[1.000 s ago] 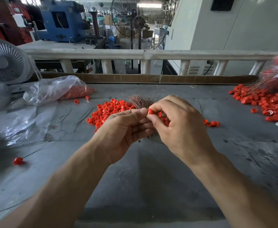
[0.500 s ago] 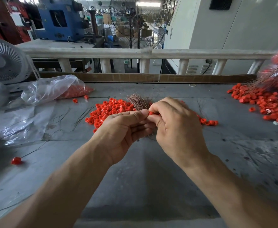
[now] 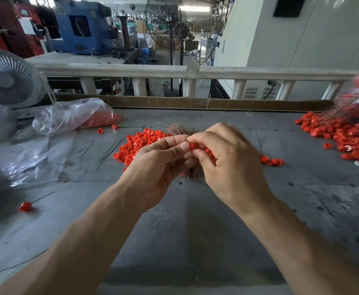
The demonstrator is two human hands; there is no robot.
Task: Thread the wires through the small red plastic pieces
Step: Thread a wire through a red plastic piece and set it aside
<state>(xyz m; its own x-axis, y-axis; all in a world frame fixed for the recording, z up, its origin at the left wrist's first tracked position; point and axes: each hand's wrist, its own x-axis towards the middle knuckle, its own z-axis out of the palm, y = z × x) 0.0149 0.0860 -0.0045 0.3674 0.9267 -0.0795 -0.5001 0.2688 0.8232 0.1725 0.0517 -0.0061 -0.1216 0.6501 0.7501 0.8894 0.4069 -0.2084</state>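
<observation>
My left hand grips a bundle of thin copper-coloured wires; the wire tips fan out above its fingers and the tails show below at the palm. My right hand pinches a small red plastic piece between thumb and forefinger, right against my left thumb tip. Behind both hands lies a heap of loose red pieces on the grey table. Whether a wire passes through the held piece is hidden by the fingers.
A pile of red pieces with wires in them lies at the far right. A clear plastic bag holding red pieces and a fan stand at the left. One wired red piece lies at the near left. A railing borders the back.
Both hands stay together over the heap. My right thumb and forefinger have shifted slightly on the red piece, which shows more between the fingers than half a second ago.
</observation>
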